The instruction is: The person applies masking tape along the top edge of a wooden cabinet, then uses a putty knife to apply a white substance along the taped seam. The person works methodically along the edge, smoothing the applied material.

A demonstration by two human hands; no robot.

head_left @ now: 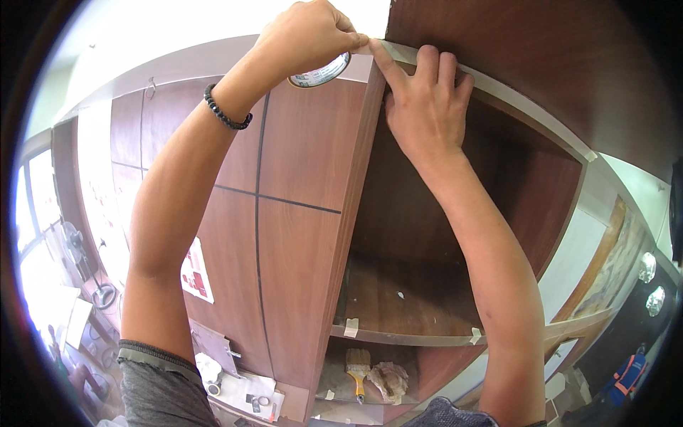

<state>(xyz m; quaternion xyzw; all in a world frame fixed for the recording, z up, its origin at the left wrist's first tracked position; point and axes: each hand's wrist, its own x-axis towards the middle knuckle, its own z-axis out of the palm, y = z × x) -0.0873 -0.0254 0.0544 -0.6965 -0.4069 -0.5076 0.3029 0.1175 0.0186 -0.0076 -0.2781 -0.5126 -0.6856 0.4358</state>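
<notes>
Raised to the upper edge of a brown wooden cabinet point(306, 135), my left hand point(302, 35) is closed on a roll of tape point(324, 74), mostly hidden below the palm. Its thumb and fingertips meet at the cabinet's top corner. My right hand point(430, 107) lies against the top front edge with fingers spread. The right index finger reaches to the left fingertips, and the other fingers rest on a pale strip point(512, 94) along that edge. Beneath the right hand is the cabinet's open compartment point(420, 213).
Small pieces of tape point(351, 327) stick to the shelf edge. A paintbrush point(358, 366) and a crumpled cloth-like thing point(389, 381) lie on the lower shelf. Dark wood panelling point(541, 50) juts out above right. A standing fan point(75, 245) is far left; a blue-orange bag point(629, 373) lies far right.
</notes>
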